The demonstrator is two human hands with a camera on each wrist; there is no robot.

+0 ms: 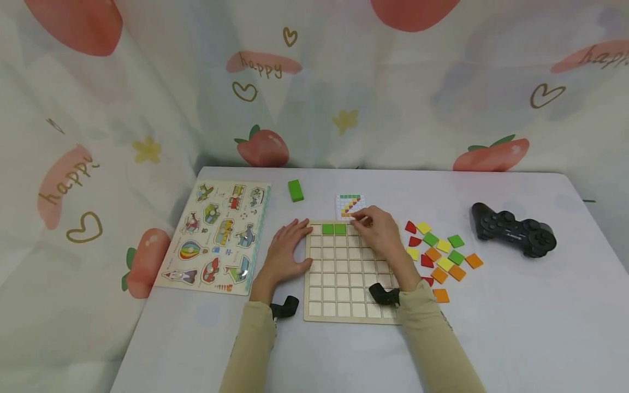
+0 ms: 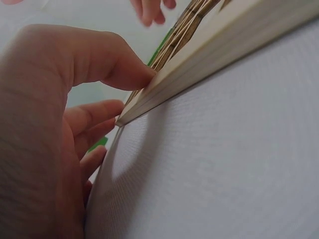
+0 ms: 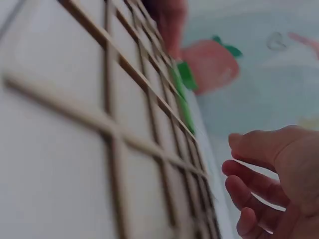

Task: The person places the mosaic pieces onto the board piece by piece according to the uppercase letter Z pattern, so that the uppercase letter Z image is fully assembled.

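A white table [image 1: 334,357] bears a square, pale wooden grid board [image 1: 342,279]. The left hand [image 1: 286,252] lies spread at the board's left edge, thumb touching the rim. The right hand [image 1: 379,232] hovers near the top edge, fingers loosely bent, thumb and forefinger narrowly parted and empty. Beyond lies a white printed pattern card [image 1: 343,202]. Two flat green square tiles [image 1: 328,229] occupy the top row's second and third cells.

Khaki sleeves [image 1: 249,344] are ending behind the left grip [image 1: 286,250] and right grip [image 1: 379,230]; beside their cuffs [image 1: 261,312], rounded, bent black wrist cameras [image 1: 287,307] are jutting inward.
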